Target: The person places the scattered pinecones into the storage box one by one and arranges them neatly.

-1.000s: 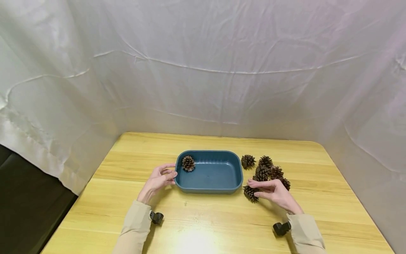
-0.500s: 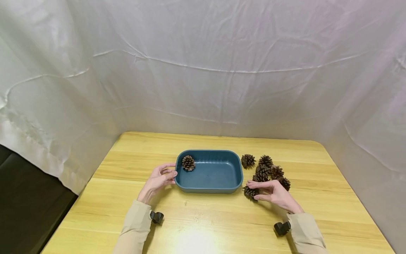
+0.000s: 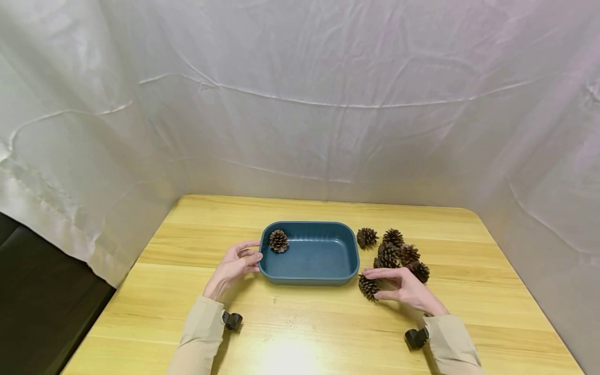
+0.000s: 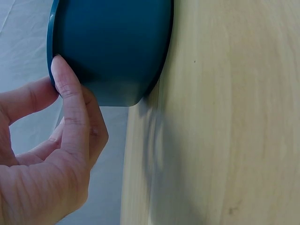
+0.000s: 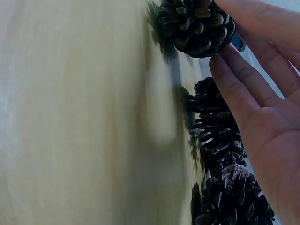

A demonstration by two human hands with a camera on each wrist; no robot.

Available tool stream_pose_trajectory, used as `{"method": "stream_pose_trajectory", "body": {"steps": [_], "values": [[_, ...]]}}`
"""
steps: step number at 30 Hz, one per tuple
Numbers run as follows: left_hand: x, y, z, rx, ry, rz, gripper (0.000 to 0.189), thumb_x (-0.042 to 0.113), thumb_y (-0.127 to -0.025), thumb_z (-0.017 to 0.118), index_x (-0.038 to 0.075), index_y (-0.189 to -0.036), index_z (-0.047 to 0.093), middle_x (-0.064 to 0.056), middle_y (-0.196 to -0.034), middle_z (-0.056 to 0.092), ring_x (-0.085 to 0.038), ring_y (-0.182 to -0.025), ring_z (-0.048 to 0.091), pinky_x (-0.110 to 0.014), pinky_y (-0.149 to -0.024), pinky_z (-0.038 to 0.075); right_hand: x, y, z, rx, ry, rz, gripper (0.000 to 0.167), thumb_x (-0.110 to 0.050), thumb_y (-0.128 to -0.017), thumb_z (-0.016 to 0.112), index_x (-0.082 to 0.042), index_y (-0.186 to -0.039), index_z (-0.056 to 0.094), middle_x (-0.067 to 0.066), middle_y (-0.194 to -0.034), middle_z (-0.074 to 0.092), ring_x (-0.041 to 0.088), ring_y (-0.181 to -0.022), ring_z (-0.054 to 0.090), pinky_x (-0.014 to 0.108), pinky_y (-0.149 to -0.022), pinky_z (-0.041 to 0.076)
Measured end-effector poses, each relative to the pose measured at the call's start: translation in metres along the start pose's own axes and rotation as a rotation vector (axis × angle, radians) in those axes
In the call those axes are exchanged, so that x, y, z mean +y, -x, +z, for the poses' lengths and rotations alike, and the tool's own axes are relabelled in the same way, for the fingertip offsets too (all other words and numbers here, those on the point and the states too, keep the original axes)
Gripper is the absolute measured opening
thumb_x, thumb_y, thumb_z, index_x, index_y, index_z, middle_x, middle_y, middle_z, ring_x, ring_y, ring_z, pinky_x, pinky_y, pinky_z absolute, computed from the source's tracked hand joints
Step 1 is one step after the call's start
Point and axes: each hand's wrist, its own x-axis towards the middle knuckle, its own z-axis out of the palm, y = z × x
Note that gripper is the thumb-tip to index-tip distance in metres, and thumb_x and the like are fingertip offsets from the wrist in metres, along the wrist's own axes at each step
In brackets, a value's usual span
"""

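A dark blue rectangular tub (image 3: 309, 260) stands on the table, with one pine cone (image 3: 278, 241) inside at its left end. My left hand (image 3: 236, 264) pinches the tub's left rim between thumb and fingers; the left wrist view shows the thumb (image 4: 70, 89) against the wall. Just off the tub's front right corner, my right hand (image 3: 407, 285) holds another pine cone (image 3: 368, 287) between thumb and fingertips. In the right wrist view this pine cone (image 5: 197, 28) sits at the fingertips, close to the tabletop.
A cluster of several pine cones (image 3: 388, 254) lies behind the right hand. One separate pine cone (image 3: 367, 238) sits near the tub's right side. The wooden table (image 3: 300, 323) ends at a pale hanging sheet (image 3: 328, 130) at the back.
My right hand's thumb and fingers have come around the near pine cone, which has turned and shifted slightly. The left hand and the tub stay in place.
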Motion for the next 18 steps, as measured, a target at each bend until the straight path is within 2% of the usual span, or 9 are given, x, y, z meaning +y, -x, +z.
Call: {"method": "stream_pose_trajectory", "body": {"steps": [5,10,18], "values": [[-0.001,0.000,0.000,-0.002,0.006,0.000,0.055,-0.003,-0.098,0.057,-0.014,-0.147,0.034,0.000,-0.091,0.061,-0.006,-0.066,0.061,-0.017,-0.065,0.059,0.002,-0.001,0.001,-0.010,0.044,-0.040,0.048,-0.013,-0.080,0.082,-0.010,-0.126,0.069,0.021,-0.136,0.062,-0.010,-0.128,0.049,0.001,-0.111,0.028],[-0.001,0.000,0.000,0.000,0.003,-0.002,0.055,-0.003,-0.098,0.056,-0.014,-0.147,0.034,-0.001,-0.092,0.061,-0.006,-0.066,0.061,-0.017,-0.065,0.059,0.004,-0.003,0.005,-0.029,0.038,-0.061,0.048,-0.008,-0.079,0.082,-0.006,-0.125,0.069,0.018,-0.135,0.062,-0.009,-0.128,0.048,0.002,-0.111,0.030],[0.001,0.001,0.001,0.013,-0.003,-0.011,0.054,-0.003,-0.098,0.056,-0.014,-0.147,0.034,0.001,-0.090,0.060,-0.006,-0.066,0.061,-0.016,-0.064,0.059,0.007,-0.005,0.010,-0.051,0.054,-0.084,0.047,-0.003,-0.077,0.081,0.001,-0.122,0.068,0.024,-0.131,0.061,-0.006,-0.128,0.049,0.002,-0.111,0.031]]}}
